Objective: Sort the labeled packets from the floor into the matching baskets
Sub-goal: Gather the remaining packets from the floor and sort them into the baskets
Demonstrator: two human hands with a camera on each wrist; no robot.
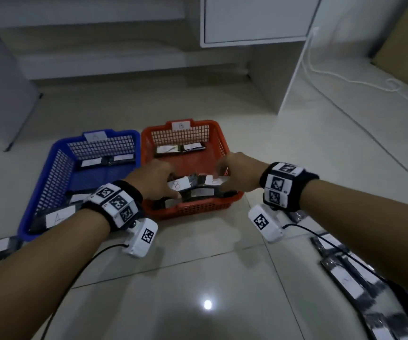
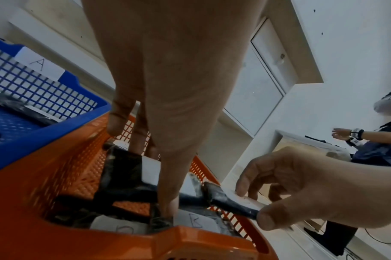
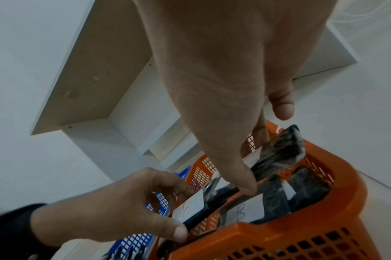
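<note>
Noted nearest: dark plastic packets with white paper labels (image 1: 350,278) strewn on glossy tiled floor (image 1: 198,278), near right. Beyond, left hand (image 1: 154,179) pinching a dark packet labelled B (image 1: 179,184) between thumb and fingers over orange plastic mesh basket (image 1: 193,209). Right hand (image 1: 235,175) likewise gripping a second dark labelled packet (image 1: 214,180) over same basket, further B packets lying inside. Blue plastic mesh basket tagged A (image 1: 50,173) touching on left, holding A packets.

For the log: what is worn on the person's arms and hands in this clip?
Both forearms are bare, no sleeves or gloves. Each wrist carries a black band tiled with white squares of black-and-white fiducial markers. A white camera block, also marked, hangs under each wrist, trailing a thin black cable.
</note>
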